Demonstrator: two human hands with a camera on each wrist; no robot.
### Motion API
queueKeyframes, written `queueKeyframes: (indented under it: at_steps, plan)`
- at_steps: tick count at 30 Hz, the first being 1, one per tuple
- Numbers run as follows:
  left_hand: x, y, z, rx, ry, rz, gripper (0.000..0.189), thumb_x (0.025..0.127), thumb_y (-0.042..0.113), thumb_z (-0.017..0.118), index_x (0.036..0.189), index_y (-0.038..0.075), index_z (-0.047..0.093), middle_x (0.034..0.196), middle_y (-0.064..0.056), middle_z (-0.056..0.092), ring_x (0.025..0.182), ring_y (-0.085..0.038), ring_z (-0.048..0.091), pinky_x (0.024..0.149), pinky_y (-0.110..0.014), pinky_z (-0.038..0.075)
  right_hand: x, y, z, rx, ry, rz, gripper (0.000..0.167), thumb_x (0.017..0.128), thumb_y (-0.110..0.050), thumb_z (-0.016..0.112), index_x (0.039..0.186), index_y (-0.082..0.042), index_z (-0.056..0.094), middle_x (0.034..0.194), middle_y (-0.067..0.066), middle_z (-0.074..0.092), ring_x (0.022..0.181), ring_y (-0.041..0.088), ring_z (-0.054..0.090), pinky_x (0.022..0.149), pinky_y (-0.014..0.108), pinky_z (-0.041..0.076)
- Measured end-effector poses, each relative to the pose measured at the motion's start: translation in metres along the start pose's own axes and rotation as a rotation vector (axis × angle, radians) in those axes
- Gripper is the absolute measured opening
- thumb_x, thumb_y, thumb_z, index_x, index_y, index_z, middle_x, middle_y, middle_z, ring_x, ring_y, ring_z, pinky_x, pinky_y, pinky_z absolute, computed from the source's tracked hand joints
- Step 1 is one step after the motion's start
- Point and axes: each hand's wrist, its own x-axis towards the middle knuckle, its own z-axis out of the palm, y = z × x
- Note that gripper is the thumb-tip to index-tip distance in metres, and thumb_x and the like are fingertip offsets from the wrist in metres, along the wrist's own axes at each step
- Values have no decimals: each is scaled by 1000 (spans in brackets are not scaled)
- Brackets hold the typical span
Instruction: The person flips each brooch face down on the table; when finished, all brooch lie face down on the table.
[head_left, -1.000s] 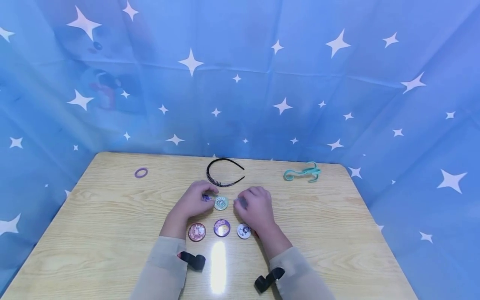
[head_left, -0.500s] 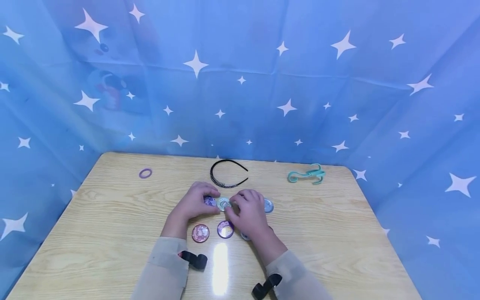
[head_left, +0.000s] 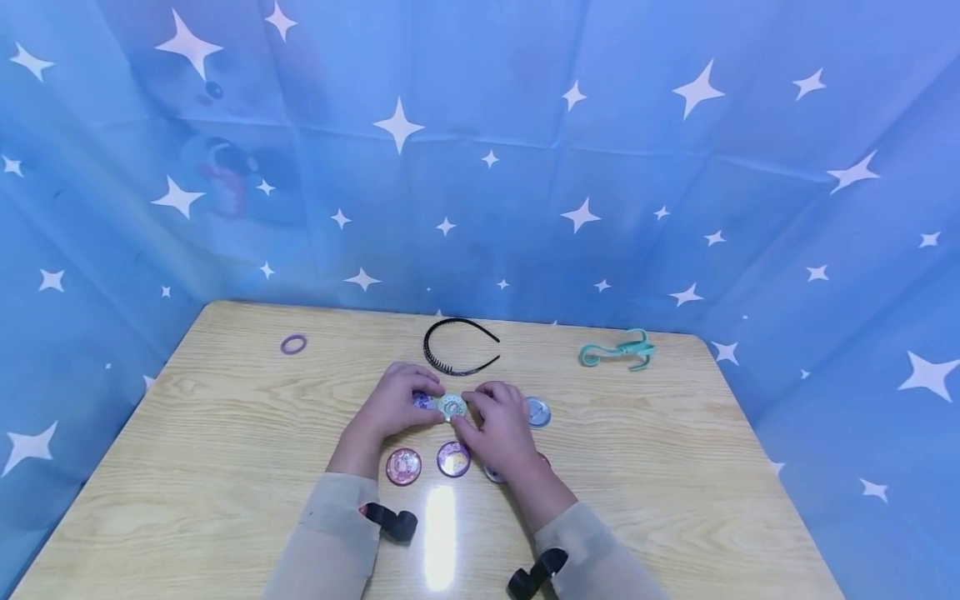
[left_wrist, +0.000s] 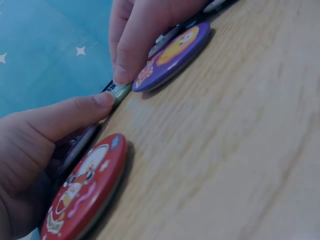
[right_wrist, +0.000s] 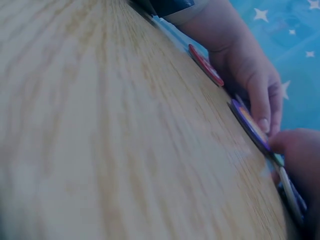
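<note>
Between both hands a round green button badge (head_left: 452,406) lies face up on the table. My left hand (head_left: 393,402) curls round a blue-purple button badge (head_left: 423,402), its thumb and finger reaching the green badge's left side. From the other side, the thumb and fingertips of my right hand (head_left: 495,419) pinch the green badge. The left wrist view shows both thumbs close together at its edge. Nearer me lie a red badge (left_wrist: 87,187) and a purple badge (left_wrist: 175,52) with a yellow figure. A white badge (head_left: 493,474) is partly hidden under the right wrist.
Right of the right hand lies a light blue round badge (head_left: 537,412). A red rim (head_left: 543,458) shows beside the right wrist. Farther back are a purple ring (head_left: 293,344), a black toothed headband (head_left: 442,367) and a teal claw-shaped hair clip (head_left: 619,350). A starry blue curtain (head_left: 465,192) hangs behind the table.
My right hand has moved left to the green badge, uncovering the light blue badge and covering part of the white one. The left hand stays by the blue-purple badge.
</note>
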Motion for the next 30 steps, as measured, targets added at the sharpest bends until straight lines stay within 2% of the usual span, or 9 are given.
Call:
queueKeyframes:
  at_steps: [6,16,22,26,30]
  plan:
    - [2,3,0,-12,12,12,37,76,20,97,110,14,83,126,-2,72,131,-29,51,116,-50,37,3,0,-2,40,21,12,43,93,-44,80,127,-17,78,130,5,64,126,31,52,112,58,34]
    - [1,2,1,-7,22,18,35,75,19,97,107,15,83,124,-1,73,129,-28,52,114,-51,38,4,-2,-3,123,-10,73,42,89,-41,84,124,-18,76,130,3,65,130,31,51,116,59,29]
    - [1,-2,2,-32,42,31,31,74,17,98,101,17,84,119,1,75,126,-27,53,112,-50,40,4,-1,-2,144,-4,67,37,91,-37,84,122,-18,76,128,2,68,131,32,50,116,59,28]
    - [0,-1,2,-56,43,15,33,73,16,98,103,19,83,111,5,75,124,-25,53,111,-48,42,3,0,-2,177,20,59,30,92,-33,84,118,-19,77,125,0,72,128,32,52,114,57,30]
    - [-1,0,3,-79,41,-18,32,76,16,98,105,20,83,102,7,70,119,-23,52,104,-46,46,2,0,-1,224,51,62,23,92,-28,85,113,-20,78,113,-4,76,124,30,53,112,56,31]
